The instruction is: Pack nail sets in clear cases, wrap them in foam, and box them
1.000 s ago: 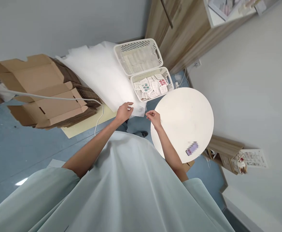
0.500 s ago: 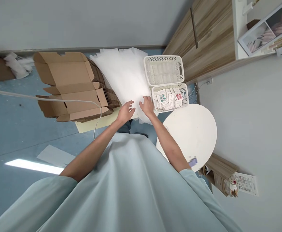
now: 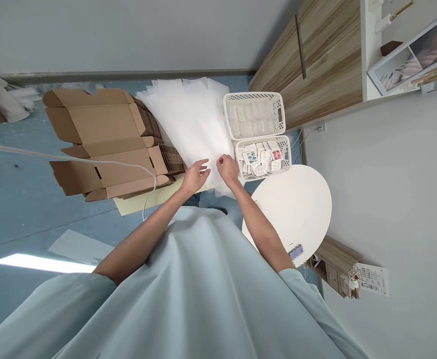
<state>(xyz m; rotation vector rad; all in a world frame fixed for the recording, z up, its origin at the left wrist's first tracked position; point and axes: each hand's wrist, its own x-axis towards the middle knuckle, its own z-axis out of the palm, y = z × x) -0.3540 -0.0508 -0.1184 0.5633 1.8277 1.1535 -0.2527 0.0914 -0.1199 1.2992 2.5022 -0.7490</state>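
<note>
Over the near end of a stack of thin white translucent sheets point(image 3: 192, 114), both hands are held close together. My left hand point(image 3: 195, 178) is open, with the thumb and fingers apart and nothing between them. Just to its right, my right hand point(image 3: 228, 169) has its fingers curled in and the thumb against them; whatever the fingertips may hold is too small to make out. Beside that hand stands a white basket point(image 3: 289, 155) filled with small white cards, some showing green or red nail tips. Behind it, another white basket point(image 3: 254, 138) contains clear plastic packs.
Flattened brown cardboard boxes point(image 3: 102, 117) are stacked on the left, with a white cable point(image 3: 124, 165) hanging across in front. A round white table point(image 3: 301, 199) stands at the right with a blurred purple item on it. Wooden cabinets point(image 3: 327, 65) line the back right.
My right hand's fingers have closed from a spread pose into a curled pinch. My left hand stays open in nearly the same place. The view has shifted slightly.
</note>
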